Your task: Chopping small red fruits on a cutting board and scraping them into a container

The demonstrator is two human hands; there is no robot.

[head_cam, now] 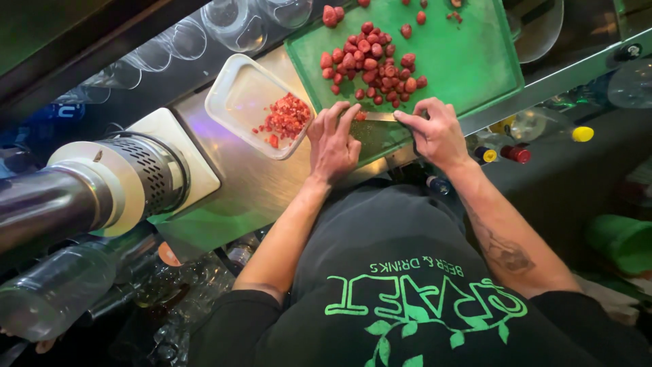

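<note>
A green cutting board (468, 64) lies on a steel counter, with several whole strawberries (370, 64) piled on it. My left hand (333, 143) presses a strawberry piece (360, 115) at the board's near edge with its fingertips. My right hand (438, 132) grips a knife (380, 117), its blade lying flat toward the left hand beside that piece. A white rectangular container (234, 95) left of the board holds chopped strawberry bits (286, 119).
A metal cylinder machine (102, 183) stands on the left of the steel counter (251, 190). Upturned glasses (231, 24) line the far edge. Bottles with coloured caps (516, 153) sit below on the right, plastic bottles (61, 285) lower left, a green bucket (621, 241) far right.
</note>
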